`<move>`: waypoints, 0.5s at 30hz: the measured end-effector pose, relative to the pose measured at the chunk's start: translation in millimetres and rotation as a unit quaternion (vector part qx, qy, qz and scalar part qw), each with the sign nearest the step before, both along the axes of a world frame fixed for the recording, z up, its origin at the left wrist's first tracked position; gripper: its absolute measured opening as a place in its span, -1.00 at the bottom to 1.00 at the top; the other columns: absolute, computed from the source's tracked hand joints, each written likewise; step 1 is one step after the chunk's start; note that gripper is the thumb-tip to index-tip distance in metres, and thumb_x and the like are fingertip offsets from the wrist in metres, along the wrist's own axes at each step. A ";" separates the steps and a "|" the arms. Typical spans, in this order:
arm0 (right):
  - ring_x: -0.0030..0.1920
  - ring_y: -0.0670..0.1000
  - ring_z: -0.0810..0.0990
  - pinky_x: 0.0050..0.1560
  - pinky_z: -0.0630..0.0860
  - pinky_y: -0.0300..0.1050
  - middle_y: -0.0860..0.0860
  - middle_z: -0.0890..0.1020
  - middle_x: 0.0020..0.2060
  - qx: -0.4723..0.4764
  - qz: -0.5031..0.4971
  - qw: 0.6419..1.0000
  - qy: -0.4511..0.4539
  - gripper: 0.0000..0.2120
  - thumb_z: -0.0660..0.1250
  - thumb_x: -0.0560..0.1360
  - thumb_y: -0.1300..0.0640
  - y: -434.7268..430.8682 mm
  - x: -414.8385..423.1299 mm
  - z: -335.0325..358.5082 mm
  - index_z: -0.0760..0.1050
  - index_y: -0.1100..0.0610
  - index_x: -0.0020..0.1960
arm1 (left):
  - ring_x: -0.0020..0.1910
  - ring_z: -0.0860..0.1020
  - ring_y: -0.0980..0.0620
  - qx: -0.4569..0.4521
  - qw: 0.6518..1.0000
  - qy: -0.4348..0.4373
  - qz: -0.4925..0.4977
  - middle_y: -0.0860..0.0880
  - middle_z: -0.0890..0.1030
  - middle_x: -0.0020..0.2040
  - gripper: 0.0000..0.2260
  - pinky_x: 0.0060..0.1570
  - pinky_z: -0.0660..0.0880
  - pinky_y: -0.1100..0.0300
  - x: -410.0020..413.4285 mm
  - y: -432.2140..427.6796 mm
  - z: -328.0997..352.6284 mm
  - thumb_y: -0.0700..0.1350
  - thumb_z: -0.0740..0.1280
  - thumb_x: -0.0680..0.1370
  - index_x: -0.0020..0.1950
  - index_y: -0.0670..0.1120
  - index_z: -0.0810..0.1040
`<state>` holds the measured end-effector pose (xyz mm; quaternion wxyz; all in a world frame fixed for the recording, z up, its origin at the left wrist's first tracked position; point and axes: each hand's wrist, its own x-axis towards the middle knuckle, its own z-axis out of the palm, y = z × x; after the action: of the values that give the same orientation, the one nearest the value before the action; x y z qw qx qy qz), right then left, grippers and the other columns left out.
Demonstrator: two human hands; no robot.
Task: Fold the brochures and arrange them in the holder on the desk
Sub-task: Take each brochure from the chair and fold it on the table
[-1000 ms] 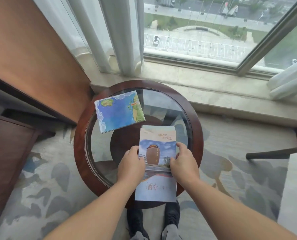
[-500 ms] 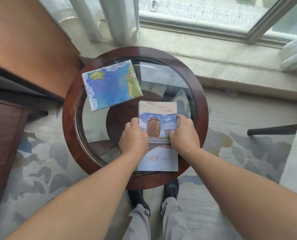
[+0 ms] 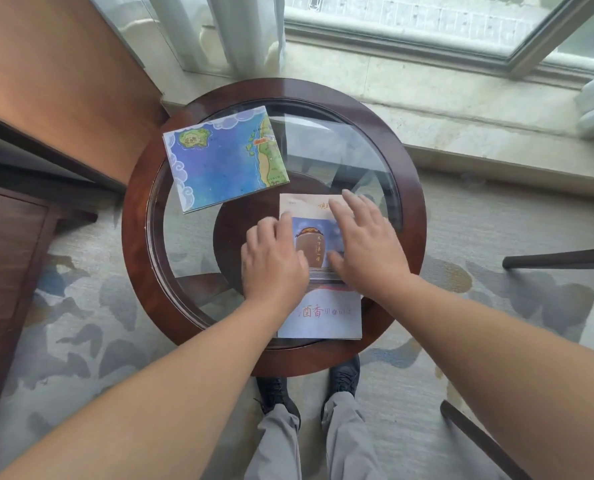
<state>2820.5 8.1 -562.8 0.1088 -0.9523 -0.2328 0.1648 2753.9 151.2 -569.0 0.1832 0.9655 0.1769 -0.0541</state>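
A tall brochure with a brown jar picture and red characters lies on the round glass-topped table, its near end over the wooden rim. My left hand rests on its left edge with fingers curled. My right hand lies flat on its right and upper part, fingers spread. A folded blue map brochure lies at the table's back left, apart from both hands. No holder is in view.
A wooden desk side stands to the left. A marble window sill and curtains are behind the table. Dark chair parts reach in from the right. My shoes stand under the near rim.
My right hand has opened and moved up over the brochure, fingers now spread flat. My left hand stays at the left edge. The view has tilted further down.
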 end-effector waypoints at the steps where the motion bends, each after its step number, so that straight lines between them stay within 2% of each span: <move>1: 0.56 0.14 0.03 0.51 0.10 0.06 0.10 0.09 0.57 -0.011 0.029 1.000 0.005 -0.26 0.31 0.49 -0.04 -0.3 5.0 -2.3 0.10 0.12 0.56 | 0.31 0.32 -0.17 -0.004 0.999 -0.024 -0.042 -0.15 0.38 0.33 -0.46 0.25 0.29 -0.05 4.7 -2.2 -1.1 -0.11 0.29 0.48 0.45 -0.12 0.30; 4: 0.58 0.10 -0.06 0.54 0.00 0.06 0.10 0.01 0.59 -0.022 0.062 0.997 0.037 -0.23 0.26 0.51 -0.09 -4.5 15.2 -11.0 0.03 0.15 0.58 | 0.52 0.10 -0.19 -0.032 0.989 0.001 -0.148 -0.23 0.19 0.52 -0.37 0.48 0.01 -0.05 23.1 -11.3 -8.9 -0.03 0.20 0.47 0.53 -0.15 0.20; 7: 0.58 0.07 -0.09 0.55 -0.01 0.07 0.08 -0.03 0.59 -0.023 0.081 0.993 0.081 -0.17 0.30 0.50 -0.09 -10.4 24.1 -15.1 -0.03 0.15 0.59 | 0.56 -0.12 -0.15 0.000 0.975 0.054 -0.214 -0.22 -0.04 0.58 -0.26 0.50 -0.23 -0.06 28.7 -8.7 -24.5 0.12 0.12 0.46 0.58 -0.11 0.02; 10: 0.58 0.04 -0.14 0.55 -0.01 0.06 0.04 -0.11 0.59 -0.042 0.102 0.988 0.109 -0.07 0.38 0.46 -0.11 -14.0 30.5 -16.0 -0.10 0.11 0.60 | 0.55 -0.21 -0.18 0.061 0.962 0.063 -0.258 -0.23 -0.14 0.58 -0.13 0.49 -0.25 -0.13 21.8 -4.3 -36.0 0.37 0.07 0.47 0.59 -0.11 -0.11; 12: 0.58 0.02 -0.17 0.55 -0.04 0.04 0.01 -0.15 0.59 -0.051 0.102 0.987 0.109 -0.04 0.39 0.46 -0.11 -14.7 29.8 -16.4 -0.14 0.09 0.60 | 0.55 -0.23 -0.20 0.094 0.957 0.065 -0.267 -0.25 -0.16 0.57 -0.01 0.48 -0.21 -0.20 18.7 -8.1 -38.6 0.53 -0.05 0.41 0.58 -0.14 -0.17; 15: 0.57 0.02 -0.18 0.55 -0.06 0.02 0.00 -0.18 0.59 -0.056 0.100 0.988 0.099 -0.06 0.37 0.49 -0.11 -13.8 26.7 -17.8 -0.18 0.08 0.60 | 0.55 -0.18 -0.22 0.124 0.952 0.053 -0.275 -0.26 -0.12 0.57 -0.02 0.47 -0.15 -0.24 5.5 -14.1 -39.8 0.53 -0.12 0.42 0.57 -0.17 -0.15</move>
<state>2847.2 -5.8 -580.6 0.0611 -0.9077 -0.3052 0.2813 2759.4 137.1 -608.8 0.0300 0.9877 -0.0803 -0.1310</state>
